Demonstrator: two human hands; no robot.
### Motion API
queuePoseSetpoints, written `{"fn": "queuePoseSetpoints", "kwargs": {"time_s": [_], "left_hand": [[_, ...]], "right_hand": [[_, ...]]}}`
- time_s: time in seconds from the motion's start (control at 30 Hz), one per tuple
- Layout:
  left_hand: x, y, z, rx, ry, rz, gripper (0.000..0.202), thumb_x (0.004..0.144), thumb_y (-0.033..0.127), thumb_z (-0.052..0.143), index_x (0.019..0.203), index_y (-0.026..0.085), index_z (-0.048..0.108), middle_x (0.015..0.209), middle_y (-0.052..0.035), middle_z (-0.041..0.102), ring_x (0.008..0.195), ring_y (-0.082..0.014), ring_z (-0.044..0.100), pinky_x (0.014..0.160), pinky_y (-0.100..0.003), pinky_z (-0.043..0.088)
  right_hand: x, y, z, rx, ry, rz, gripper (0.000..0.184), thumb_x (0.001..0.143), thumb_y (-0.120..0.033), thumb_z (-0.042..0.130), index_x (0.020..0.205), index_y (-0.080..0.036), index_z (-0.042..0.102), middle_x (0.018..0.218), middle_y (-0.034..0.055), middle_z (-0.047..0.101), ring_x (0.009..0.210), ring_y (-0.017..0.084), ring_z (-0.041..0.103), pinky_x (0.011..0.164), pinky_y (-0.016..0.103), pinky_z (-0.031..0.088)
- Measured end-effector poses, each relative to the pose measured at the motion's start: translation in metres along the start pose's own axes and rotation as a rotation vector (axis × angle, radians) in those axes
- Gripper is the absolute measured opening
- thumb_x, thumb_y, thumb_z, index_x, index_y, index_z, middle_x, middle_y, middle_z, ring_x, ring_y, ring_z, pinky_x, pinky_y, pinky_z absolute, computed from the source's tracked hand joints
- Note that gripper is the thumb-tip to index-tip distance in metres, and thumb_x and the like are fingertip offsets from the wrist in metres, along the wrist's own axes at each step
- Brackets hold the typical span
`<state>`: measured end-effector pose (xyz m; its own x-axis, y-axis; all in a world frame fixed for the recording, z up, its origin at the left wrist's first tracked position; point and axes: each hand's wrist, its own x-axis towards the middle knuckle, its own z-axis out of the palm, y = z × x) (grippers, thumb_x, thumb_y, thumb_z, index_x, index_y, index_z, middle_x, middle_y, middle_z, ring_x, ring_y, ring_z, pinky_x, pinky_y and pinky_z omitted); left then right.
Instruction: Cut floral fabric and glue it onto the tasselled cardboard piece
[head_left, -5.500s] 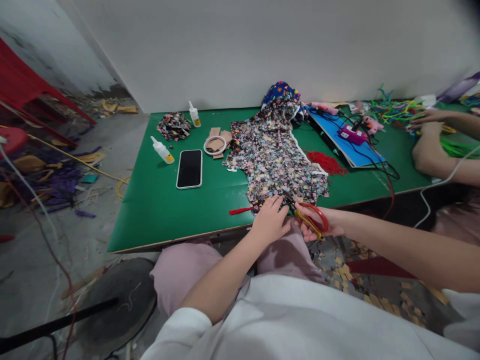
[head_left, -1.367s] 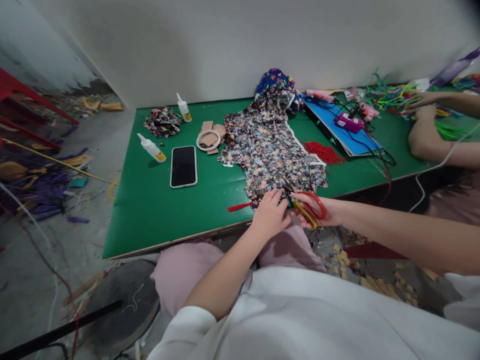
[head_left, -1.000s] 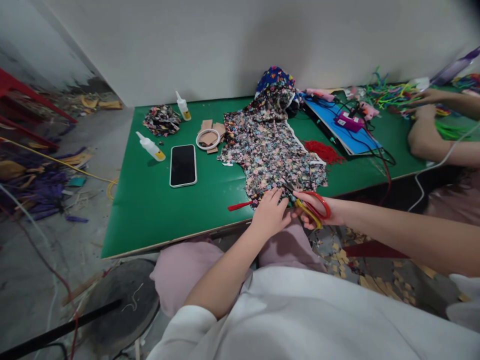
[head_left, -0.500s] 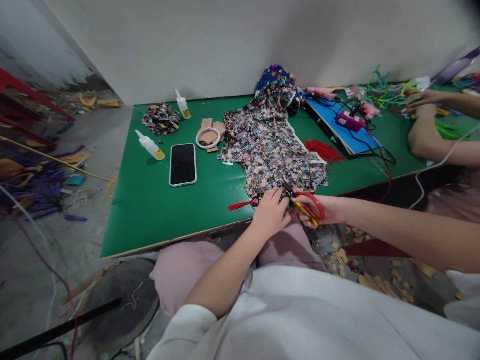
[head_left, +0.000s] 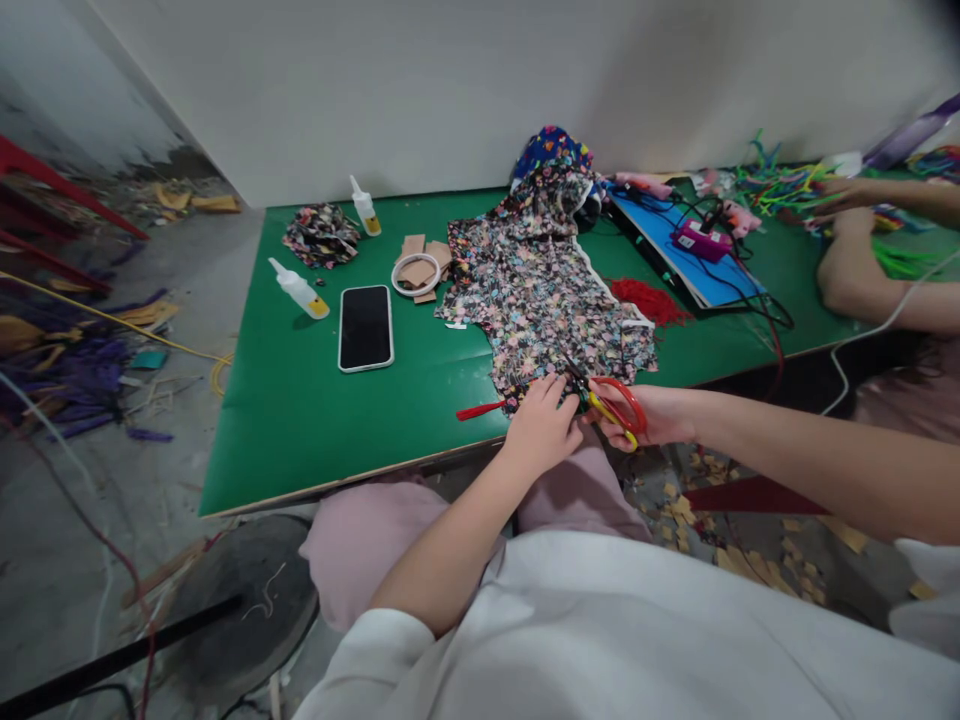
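Note:
A floral print fabric (head_left: 536, 300) lies spread on the green table (head_left: 300, 430), its near edge at the table's front. My left hand (head_left: 541, 425) holds that near edge, fingertips on the cloth. In my right hand (head_left: 660, 412) is a pair of scissors (head_left: 622, 405) with red and yellow handles. Their dark blades point up and left over the fabric, right beside my left fingers. How far apart the blades are, I cannot tell. A red tassel (head_left: 480, 410) lies by the fabric's near left corner, left of my left hand.
Left on the table are a phone (head_left: 366, 330), a white tape ring (head_left: 395, 275), cardboard pieces (head_left: 414, 244), two glue bottles (head_left: 304, 295) and a bunched floral cloth (head_left: 321, 237). To the right are red threads (head_left: 649, 302), a blue folder (head_left: 720, 285), cables and a co-worker's arms (head_left: 855, 270).
The scissors and my right hand have shifted slightly, with the handles a little higher. My left hand and the fabric look nearly unchanged.

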<state>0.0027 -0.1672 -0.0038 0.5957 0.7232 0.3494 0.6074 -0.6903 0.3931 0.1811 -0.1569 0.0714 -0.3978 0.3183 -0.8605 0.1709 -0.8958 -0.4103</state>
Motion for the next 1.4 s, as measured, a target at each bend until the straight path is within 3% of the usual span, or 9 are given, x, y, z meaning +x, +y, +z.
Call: {"fn": "queuePoseSetpoints", "kwargs": {"time_s": [0.4, 0.9, 1.07, 1.4], "left_hand": [[0.001, 0.000, 0.000, -0.017, -0.005, -0.002, 0.031, 0.077, 0.023, 0.050, 0.105, 0.013, 0.055, 0.131, -0.0175, 0.046, 0.128, -0.0300, 0.035, 0.106, -0.047, 0.030], [0.000, 0.000, 0.001, -0.027, -0.001, 0.001, 0.030, 0.078, 0.023, 0.049, 0.106, 0.013, 0.055, 0.130, -0.0170, 0.047, 0.128, -0.0298, 0.035, 0.106, -0.047, 0.030], [0.001, 0.000, 0.002, -0.007, -0.002, 0.003, 0.030, 0.078, 0.024, 0.049, 0.105, 0.012, 0.055, 0.130, -0.0170, 0.047, 0.128, -0.0301, 0.036, 0.107, -0.046, 0.030], [0.001, 0.001, 0.000, 0.006, -0.006, -0.001, 0.034, 0.078, 0.022, 0.049, 0.110, 0.013, 0.054, 0.129, -0.0172, 0.047, 0.127, -0.0301, 0.036, 0.106, -0.047, 0.031]], "right_hand": [[0.005, 0.002, 0.003, 0.019, 0.049, -0.044, 0.049, 0.081, -0.063, 0.041, 0.072, -0.015, 0.051, 0.044, -0.0048, 0.043, 0.039, 0.007, 0.041, 0.040, 0.019, 0.031], [0.007, 0.002, 0.005, -0.005, 0.129, -0.008, 0.047, 0.087, -0.057, 0.032, 0.072, -0.016, 0.050, 0.043, -0.0015, 0.049, 0.041, 0.010, 0.052, 0.037, 0.017, 0.035], [0.007, 0.004, 0.002, -0.013, 0.105, -0.015, 0.048, 0.087, -0.057, 0.032, 0.073, -0.016, 0.051, 0.044, -0.0012, 0.049, 0.042, 0.010, 0.053, 0.038, 0.017, 0.036], [-0.002, 0.009, -0.009, -0.079, 0.001, 0.051, 0.058, 0.075, -0.073, 0.037, 0.075, -0.018, 0.053, 0.050, -0.0022, 0.047, 0.044, 0.010, 0.050, 0.041, 0.022, 0.037]]}}
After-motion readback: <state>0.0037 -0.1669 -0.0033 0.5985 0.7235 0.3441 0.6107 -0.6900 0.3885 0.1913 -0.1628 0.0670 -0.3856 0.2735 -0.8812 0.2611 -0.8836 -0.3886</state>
